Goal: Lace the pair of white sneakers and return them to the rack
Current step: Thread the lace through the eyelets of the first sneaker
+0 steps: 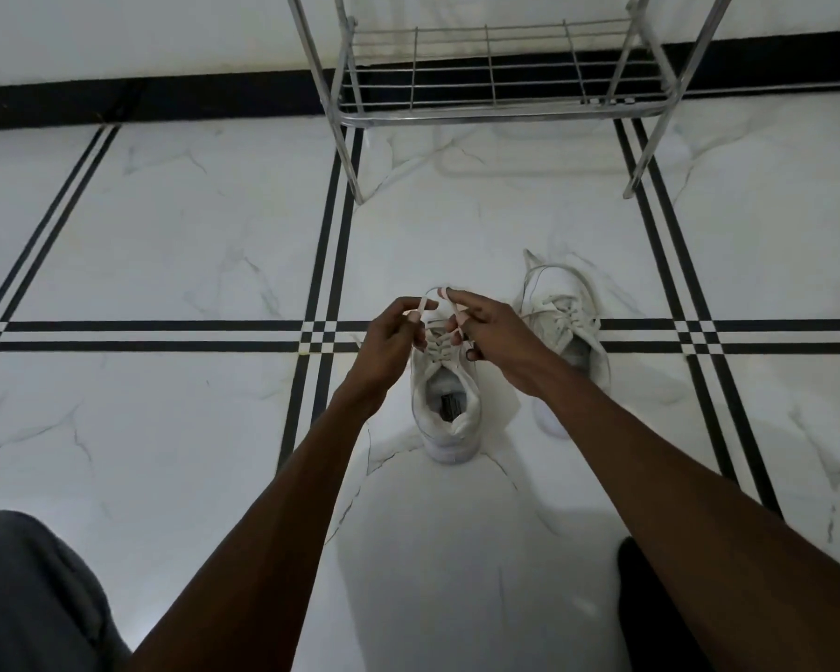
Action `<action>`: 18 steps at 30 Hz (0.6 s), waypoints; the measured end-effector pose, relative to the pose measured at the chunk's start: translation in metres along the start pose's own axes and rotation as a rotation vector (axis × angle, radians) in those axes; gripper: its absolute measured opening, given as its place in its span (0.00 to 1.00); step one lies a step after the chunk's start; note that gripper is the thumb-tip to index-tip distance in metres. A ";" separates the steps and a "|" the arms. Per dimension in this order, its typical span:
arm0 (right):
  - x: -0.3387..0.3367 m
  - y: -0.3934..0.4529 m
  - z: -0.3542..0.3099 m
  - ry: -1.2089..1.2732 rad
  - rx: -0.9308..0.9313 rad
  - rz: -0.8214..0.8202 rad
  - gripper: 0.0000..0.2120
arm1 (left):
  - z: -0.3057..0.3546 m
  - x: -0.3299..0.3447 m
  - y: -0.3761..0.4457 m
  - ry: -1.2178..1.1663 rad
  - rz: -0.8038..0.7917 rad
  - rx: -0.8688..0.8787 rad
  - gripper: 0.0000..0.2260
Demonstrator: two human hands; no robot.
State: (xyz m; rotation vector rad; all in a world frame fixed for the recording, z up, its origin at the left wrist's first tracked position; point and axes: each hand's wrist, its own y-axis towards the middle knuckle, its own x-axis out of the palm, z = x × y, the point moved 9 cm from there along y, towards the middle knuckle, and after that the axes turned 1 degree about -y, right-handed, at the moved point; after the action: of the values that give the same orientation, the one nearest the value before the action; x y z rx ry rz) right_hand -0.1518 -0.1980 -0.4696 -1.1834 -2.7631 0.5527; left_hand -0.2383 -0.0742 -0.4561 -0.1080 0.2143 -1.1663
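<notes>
Two white sneakers stand on the marble floor, heels toward me. Over the near sneaker [449, 409] both hands work the white lace [432, 295]. My left hand [391, 344] pinches one lace end above the eyelets. My right hand [488, 332] pinches the other end, and the lace arcs between the two hands. The sneaker's toe is hidden behind my hands. The second sneaker [571, 327] sits just to the right, its laces threaded and their loose ends trailing onto the floor. The metal rack [500, 111] stands beyond them, its bottom wire shelf bare.
The floor is white marble tile with black double stripes [166, 337]. A black skirting strip [117, 101] runs along the wall behind the rack. My grey-clad knee [30, 599] is at the lower left and a dark shape at the lower right.
</notes>
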 end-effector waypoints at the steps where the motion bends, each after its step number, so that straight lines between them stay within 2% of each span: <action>1: 0.001 -0.001 -0.001 -0.013 0.005 -0.008 0.20 | 0.004 0.002 -0.001 0.040 -0.017 0.020 0.14; 3: 0.001 0.000 -0.003 -0.039 0.005 0.010 0.17 | 0.009 0.006 -0.002 0.116 -0.047 0.044 0.16; 5: -0.005 0.002 0.000 -0.030 0.030 0.106 0.12 | 0.011 0.008 -0.003 0.179 -0.072 0.061 0.16; 8: -0.014 0.006 0.004 -0.003 0.066 0.232 0.10 | 0.014 0.007 -0.004 0.224 -0.054 0.076 0.08; 11: -0.003 0.009 -0.001 -0.025 0.034 0.121 0.03 | 0.015 0.004 -0.003 0.206 -0.026 0.055 0.07; 15: 0.019 0.004 -0.005 0.027 -0.006 -0.187 0.09 | 0.010 0.001 -0.002 0.236 0.024 0.011 0.17; 16: 0.020 0.003 -0.006 0.022 -0.018 -0.190 0.10 | 0.009 0.002 -0.001 0.248 0.027 0.003 0.20; 18: 0.014 0.006 -0.004 0.033 -0.024 -0.071 0.13 | 0.008 0.004 0.002 0.255 0.013 -0.002 0.23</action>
State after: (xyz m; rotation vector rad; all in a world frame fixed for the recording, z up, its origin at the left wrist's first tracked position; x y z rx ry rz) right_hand -0.1566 -0.1826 -0.4686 -1.0837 -2.7787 0.4906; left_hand -0.2335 -0.0776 -0.4495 0.0408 0.4408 -1.1658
